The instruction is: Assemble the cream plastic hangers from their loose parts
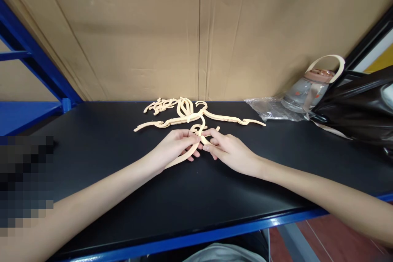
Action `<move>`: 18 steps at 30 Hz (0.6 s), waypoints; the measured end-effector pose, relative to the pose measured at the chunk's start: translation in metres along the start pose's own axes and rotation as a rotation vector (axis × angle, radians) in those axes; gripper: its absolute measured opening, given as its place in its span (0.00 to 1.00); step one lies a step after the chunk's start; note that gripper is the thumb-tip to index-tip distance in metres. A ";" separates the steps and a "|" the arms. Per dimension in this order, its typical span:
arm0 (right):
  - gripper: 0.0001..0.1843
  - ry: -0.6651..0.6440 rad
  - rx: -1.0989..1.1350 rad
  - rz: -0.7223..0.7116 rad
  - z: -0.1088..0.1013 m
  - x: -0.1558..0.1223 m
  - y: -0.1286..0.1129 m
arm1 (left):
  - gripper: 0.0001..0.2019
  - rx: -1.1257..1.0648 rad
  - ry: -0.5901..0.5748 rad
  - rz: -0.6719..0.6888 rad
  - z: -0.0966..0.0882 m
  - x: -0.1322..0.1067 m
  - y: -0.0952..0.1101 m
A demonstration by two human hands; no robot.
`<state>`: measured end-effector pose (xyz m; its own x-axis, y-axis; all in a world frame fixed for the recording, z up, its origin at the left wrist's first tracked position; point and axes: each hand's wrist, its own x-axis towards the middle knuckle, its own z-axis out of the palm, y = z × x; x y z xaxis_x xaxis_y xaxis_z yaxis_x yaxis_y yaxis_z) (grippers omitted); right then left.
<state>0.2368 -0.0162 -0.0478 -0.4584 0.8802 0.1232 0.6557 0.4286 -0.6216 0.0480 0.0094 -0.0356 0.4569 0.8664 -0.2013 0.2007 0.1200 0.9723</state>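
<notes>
My left hand point(176, 145) and my right hand point(229, 150) meet at the middle of a black table point(101, 172). Both are closed on one cream plastic hanger point(184, 159). Its left arm runs out under my left palm, and its hook rises between my fingertips. My left fingers wrap over the hanger's centre. My right fingers pinch the part near the hook. Just beyond them lies a pile of cream hangers point(190, 116), laid flat and overlapping, some bound together at the middle.
A cardboard wall point(196, 28) stands behind the table. A clear bottle with a cream handle point(310, 88), a crumpled plastic bag point(270, 108) and a dark bag point(356, 106) sit at the back right. Blue shelf framing point(37, 69) stands at left. A pixelated patch covers the left edge.
</notes>
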 end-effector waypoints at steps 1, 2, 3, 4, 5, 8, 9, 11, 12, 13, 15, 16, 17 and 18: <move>0.16 -0.008 -0.004 -0.009 0.000 0.000 0.000 | 0.11 -0.004 -0.002 -0.004 0.001 -0.001 0.001; 0.16 -0.014 -0.005 -0.015 0.000 0.000 0.000 | 0.11 -0.004 -0.004 -0.005 0.001 -0.001 0.002; 0.16 -0.015 -0.004 -0.020 0.000 0.000 0.001 | 0.11 -0.002 -0.004 -0.006 0.001 -0.001 0.002; 0.15 -0.009 -0.005 -0.024 0.000 0.000 0.001 | 0.11 -0.002 0.001 -0.010 0.001 -0.001 0.002; 0.14 0.006 -0.008 -0.028 0.001 -0.001 0.001 | 0.12 -0.005 0.008 -0.016 0.001 -0.001 0.002; 0.12 0.064 -0.032 -0.033 0.002 -0.002 0.000 | 0.12 -0.015 0.018 -0.034 0.001 0.000 0.001; 0.12 0.079 -0.041 -0.028 0.002 -0.002 -0.001 | 0.12 -0.014 0.014 -0.032 0.000 0.001 0.000; 0.12 0.098 -0.056 -0.010 0.002 -0.003 -0.002 | 0.12 -0.011 0.001 -0.019 0.000 0.001 0.000; 0.12 0.105 -0.061 -0.002 0.002 -0.003 -0.003 | 0.11 -0.010 -0.003 -0.009 -0.001 0.002 -0.001; 0.10 0.110 -0.063 0.000 0.001 -0.003 -0.003 | 0.11 -0.012 -0.006 0.002 -0.001 0.002 -0.001; 0.06 0.112 -0.056 -0.001 0.000 -0.003 -0.004 | 0.11 0.001 -0.008 0.032 -0.001 0.004 -0.003; 0.03 0.117 -0.053 0.001 0.000 -0.003 -0.005 | 0.11 0.025 -0.011 0.052 -0.001 0.004 -0.004; 0.02 0.128 -0.052 0.006 0.001 -0.003 -0.005 | 0.11 0.062 -0.016 0.076 -0.001 0.005 -0.005; 0.01 0.143 -0.056 0.015 0.001 -0.003 -0.005 | 0.12 0.109 -0.024 0.103 -0.001 0.005 -0.006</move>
<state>0.2347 -0.0212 -0.0459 -0.3609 0.9048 0.2261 0.6959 0.4227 -0.5805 0.0482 0.0136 -0.0425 0.5001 0.8595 -0.1053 0.2443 -0.0233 0.9694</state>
